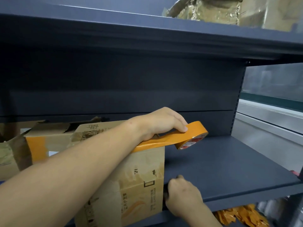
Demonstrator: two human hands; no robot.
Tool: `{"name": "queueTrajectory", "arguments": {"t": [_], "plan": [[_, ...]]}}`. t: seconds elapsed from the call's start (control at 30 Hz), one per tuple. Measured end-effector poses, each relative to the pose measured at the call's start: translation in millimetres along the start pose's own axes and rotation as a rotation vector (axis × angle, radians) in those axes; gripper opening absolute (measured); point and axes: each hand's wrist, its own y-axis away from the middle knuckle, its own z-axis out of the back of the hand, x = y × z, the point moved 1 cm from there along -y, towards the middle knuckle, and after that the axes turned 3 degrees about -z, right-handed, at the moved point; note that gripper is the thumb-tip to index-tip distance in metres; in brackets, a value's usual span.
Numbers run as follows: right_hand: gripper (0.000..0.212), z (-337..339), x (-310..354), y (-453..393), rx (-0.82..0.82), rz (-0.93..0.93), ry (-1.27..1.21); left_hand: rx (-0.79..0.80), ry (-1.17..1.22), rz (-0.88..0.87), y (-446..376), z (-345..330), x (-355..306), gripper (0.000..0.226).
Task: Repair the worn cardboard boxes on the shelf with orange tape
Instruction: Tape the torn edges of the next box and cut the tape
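Boxes are sitting on the dark shelf (pixel 229 164): the nearer box (pixel 139 182) is standing at the front edge, and a second box (pixel 49 141) with an orange patch is sitting behind it to the left. I am seeing my left hand (pixel 162 123) reaching across the nearer box, its fingers curling over the tape roll (pixel 191 136), which is hovering just past the box's right top corner. An orange strip (pixel 157 142) is running from the roll along the box's top edge. My right hand (pixel 183 195) is pressing against the box's lower right corner at the shelf lip, fingers bent; I cannot tell whether they are gripping anything. Orange scraps (pixel 242 217) are lying on the shelf below.
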Motion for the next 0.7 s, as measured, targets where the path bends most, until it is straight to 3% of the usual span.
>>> {"name": "queueTrajectory", "arguments": {"t": [0.17,0.3,0.37,0.47,0.57,0.7], "plan": [[0.025,16.6,-25.9,11.0,-0.075,-0.071,0.137,-0.018,0.028,0.023,-1.8,1.7,1.9,0.011],[0.026,27.6,-58.3,30.9,-0.019,-0.152,0.028,-0.028,0.042,0.027,-3.9,2.3,3.4,0.008],[0.022,30.4,-75.8,38.5,0.019,-0.152,-0.132,-0.024,0.046,0.027,-4.9,2.2,3.5,0.008],[0.024,19.2,-95.6,54.5,0.157,0.012,-0.503,-0.020,0.057,0.027,-4.4,2.5,3.2,0.010],[0.019,3.7,-98.9,68.1,0.070,0.006,-0.929,-0.018,0.060,0.025,-3.5,2.7,2.4,0.013],[0.006,11.2,-92.4,81.9,0.190,0.067,-1.284,-0.007,0.038,0.040,-1.6,2.3,1.2,0.019]]}}
